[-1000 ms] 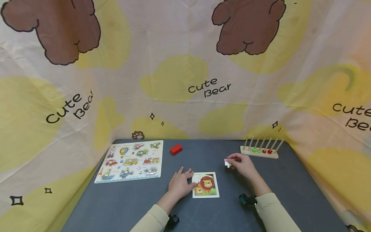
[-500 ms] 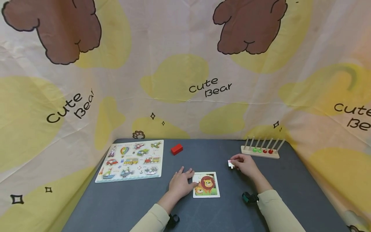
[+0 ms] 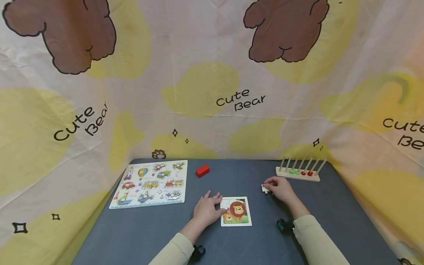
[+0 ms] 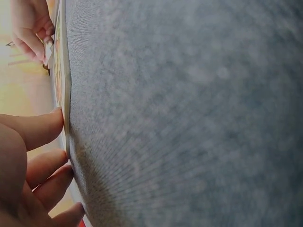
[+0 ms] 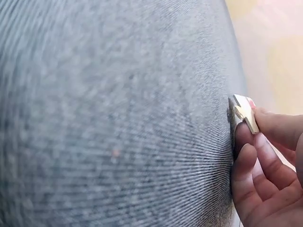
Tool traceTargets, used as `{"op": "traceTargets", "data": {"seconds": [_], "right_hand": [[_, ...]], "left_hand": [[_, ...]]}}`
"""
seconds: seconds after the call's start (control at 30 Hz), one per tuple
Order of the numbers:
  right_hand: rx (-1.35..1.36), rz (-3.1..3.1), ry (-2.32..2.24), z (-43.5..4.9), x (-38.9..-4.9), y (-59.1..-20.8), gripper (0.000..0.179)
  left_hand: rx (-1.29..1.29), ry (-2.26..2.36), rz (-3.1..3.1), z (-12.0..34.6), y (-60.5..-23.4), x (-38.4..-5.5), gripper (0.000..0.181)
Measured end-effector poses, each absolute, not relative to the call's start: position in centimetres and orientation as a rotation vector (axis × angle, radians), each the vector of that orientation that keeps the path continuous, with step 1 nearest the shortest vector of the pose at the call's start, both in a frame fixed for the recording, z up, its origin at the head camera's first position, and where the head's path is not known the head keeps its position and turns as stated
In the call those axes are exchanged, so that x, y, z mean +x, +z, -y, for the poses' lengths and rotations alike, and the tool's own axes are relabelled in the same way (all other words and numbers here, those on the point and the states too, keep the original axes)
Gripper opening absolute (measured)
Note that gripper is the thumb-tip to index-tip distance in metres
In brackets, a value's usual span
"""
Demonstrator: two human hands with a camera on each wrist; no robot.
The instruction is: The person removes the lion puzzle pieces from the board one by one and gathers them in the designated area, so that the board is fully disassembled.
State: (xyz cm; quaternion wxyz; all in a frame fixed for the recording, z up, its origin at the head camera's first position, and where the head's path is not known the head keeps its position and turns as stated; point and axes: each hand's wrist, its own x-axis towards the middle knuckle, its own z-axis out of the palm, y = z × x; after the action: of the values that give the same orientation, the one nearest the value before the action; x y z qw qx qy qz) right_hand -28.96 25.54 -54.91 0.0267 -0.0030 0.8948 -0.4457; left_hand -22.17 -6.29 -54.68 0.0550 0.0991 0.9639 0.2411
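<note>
A small square lion jigsaw puzzle [image 3: 249,213] with a white border lies flat on the dark table. My left hand [image 3: 206,210] rests at its left side with fingers spread; in the left wrist view the thumb touches the puzzle's edge [image 4: 65,85]. Up and to the right of the puzzle, my right hand [image 3: 281,188] pinches a small whitish jigsaw piece [image 3: 264,188] between thumb and fingers. The right wrist view shows this piece [image 5: 245,112] tilted, close to the table surface, with a bit of pink on it. Whether it touches the table I cannot tell.
A vehicle picture board [image 3: 159,191] lies at the left. Behind the puzzle is a red block [image 3: 202,170]. A wooden peg stand [image 3: 298,174] with green and red beads stands at the back right. A printed cloth [image 3: 198,92] hangs behind the table [image 3: 232,246].
My right hand has moved slightly right with the jigsaw piece, and the piece's tilt has changed a little. The left hand stays at the puzzle's side.
</note>
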Motion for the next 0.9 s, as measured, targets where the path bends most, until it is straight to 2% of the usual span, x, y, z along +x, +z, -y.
{"op": "traceTargets", "data": {"seconds": [0.9], "right_hand": [[-0.087,-2.981,-1.034,-25.18,-29.06,-55.36,0.011]], "left_hand": [[0.282,0.786,-2.877,6.33,-54.53,-22.26,0.06]]}}
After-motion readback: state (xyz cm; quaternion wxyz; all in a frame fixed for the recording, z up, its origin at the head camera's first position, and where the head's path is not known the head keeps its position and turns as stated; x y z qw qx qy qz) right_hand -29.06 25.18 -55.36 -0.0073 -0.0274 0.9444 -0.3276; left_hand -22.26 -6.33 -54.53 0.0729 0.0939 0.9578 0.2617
